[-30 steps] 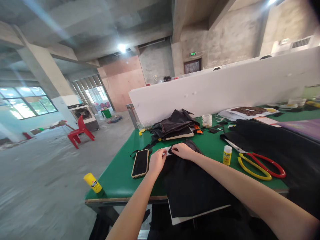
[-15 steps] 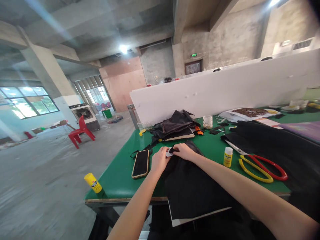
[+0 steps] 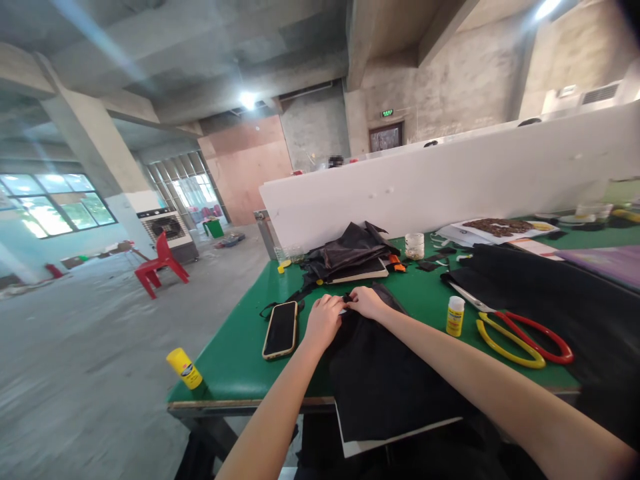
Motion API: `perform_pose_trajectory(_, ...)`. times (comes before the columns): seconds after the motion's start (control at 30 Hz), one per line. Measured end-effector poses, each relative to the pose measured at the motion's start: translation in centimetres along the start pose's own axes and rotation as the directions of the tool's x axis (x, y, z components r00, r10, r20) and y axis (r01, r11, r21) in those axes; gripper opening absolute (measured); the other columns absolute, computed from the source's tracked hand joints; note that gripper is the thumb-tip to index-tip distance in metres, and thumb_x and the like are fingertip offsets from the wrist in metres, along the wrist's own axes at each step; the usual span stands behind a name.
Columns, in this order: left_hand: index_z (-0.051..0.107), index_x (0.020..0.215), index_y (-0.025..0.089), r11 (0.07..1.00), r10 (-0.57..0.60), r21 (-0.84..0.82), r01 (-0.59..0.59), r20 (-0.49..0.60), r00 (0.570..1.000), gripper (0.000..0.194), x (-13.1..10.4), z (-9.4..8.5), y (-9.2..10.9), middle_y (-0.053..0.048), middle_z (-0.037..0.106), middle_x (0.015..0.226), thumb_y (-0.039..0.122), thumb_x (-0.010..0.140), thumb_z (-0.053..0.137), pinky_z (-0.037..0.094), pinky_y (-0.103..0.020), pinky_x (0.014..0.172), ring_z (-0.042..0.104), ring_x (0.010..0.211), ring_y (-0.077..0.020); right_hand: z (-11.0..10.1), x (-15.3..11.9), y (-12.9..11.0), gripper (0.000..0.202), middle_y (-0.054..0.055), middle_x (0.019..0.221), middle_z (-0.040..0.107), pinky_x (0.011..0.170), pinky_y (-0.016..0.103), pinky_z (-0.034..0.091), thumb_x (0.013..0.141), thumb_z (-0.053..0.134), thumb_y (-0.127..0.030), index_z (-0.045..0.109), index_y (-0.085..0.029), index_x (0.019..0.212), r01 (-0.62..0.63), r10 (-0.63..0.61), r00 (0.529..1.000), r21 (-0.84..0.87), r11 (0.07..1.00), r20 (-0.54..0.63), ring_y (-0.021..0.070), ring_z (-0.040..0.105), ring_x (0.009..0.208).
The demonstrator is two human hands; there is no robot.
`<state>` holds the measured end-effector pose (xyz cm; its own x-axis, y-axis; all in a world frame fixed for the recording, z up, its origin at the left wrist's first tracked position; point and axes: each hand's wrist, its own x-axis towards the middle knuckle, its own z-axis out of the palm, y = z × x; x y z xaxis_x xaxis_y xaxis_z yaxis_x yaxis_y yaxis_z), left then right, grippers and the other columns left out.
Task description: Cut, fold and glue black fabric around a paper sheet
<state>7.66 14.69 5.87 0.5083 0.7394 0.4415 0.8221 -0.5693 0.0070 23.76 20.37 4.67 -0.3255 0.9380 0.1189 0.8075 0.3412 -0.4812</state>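
A sheet of black fabric (image 3: 390,380) lies over a white board (image 3: 353,448) that juts past the table's front edge. At its far left corner my left hand (image 3: 324,320) is closed, fingertips bent over the fabric's edge. Close beside it, my right hand (image 3: 367,303) pinches a small dark bit of the fabric at the same corner. A sliver of white shows between the two hands. What exactly lies under the left fingers is hidden. A phone (image 3: 281,330) rests just left of my left hand.
On the green table (image 3: 235,353) stand a yellow glue stick (image 3: 185,368) at the left corner and a small glue bottle (image 3: 455,316) at right. Scissors (image 3: 525,340) lie beside more black fabric (image 3: 540,287). Behind my hands is a dark fabric pile (image 3: 353,247) near a jar (image 3: 415,246).
My left fingers have come over the corner and cover most of the white patch that showed before. My right hand has shifted only slightly.
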Motion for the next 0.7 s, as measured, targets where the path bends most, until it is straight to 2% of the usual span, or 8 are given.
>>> perform_pose_trajectory(0.1,0.056,0.108,0.024,0.999,0.042,-0.012,-0.043,-0.01,0.999,0.037,0.0,0.2,-0.2,-0.002,0.059,0.111,0.004,0.077,0.051,0.038,-0.035,0.092,0.046,0.106,-0.0191,0.0,-0.1,0.2,0.027,0.006,0.107,0.058,0.079,0.037,0.049,0.087,0.051,-0.033,0.056,-0.015,0.107,0.012,-0.012,1.0,0.004,1.0,-0.009,0.0169,0.057,0.092)
perform_pose_trajectory(0.27,0.06,0.102,0.022,0.996,0.082,-0.021,-0.082,-0.014,0.997,0.034,0.0,0.6,-0.4,-0.001,0.061,0.111,0.002,0.076,0.05,0.037,-0.033,0.094,0.046,0.109,-0.0181,0.1,-0.3,0.5,0.026,0.006,0.106,0.058,0.079,0.038,0.049,0.087,0.052,-0.033,0.057,-0.015,0.105,0.027,-0.027,1.0,0.0,1.0,-0.004,0.0169,0.057,0.091)
perform_pose_trajectory(0.5,0.058,0.101,0.019,0.998,0.059,-0.007,-0.059,-0.019,0.998,0.031,0.1,0.4,0.0,-0.004,0.059,0.104,0.003,0.078,0.046,0.041,-0.033,0.088,0.048,0.103,-0.0186,0.0,-0.2,0.9,0.027,0.006,0.107,0.058,0.079,0.038,0.049,0.087,0.051,-0.033,0.056,-0.015,0.107,0.009,-0.007,0.999,0.044,0.999,-0.04,0.017,0.057,0.092)
perform_pose_trajectory(0.7,0.055,0.112,0.021,0.997,0.078,-0.018,-0.078,0.025,0.997,0.042,0.2,0.6,-0.2,-0.002,0.057,0.117,0.002,0.077,0.044,0.037,-0.033,0.093,0.045,0.109,-0.0178,-0.1,0.2,1.3,0.026,0.006,0.105,0.058,0.077,0.036,0.05,0.087,0.051,-0.033,0.056,-0.015,0.106,0.004,0.001,0.999,0.084,0.996,-0.051,0.0161,0.058,0.089)
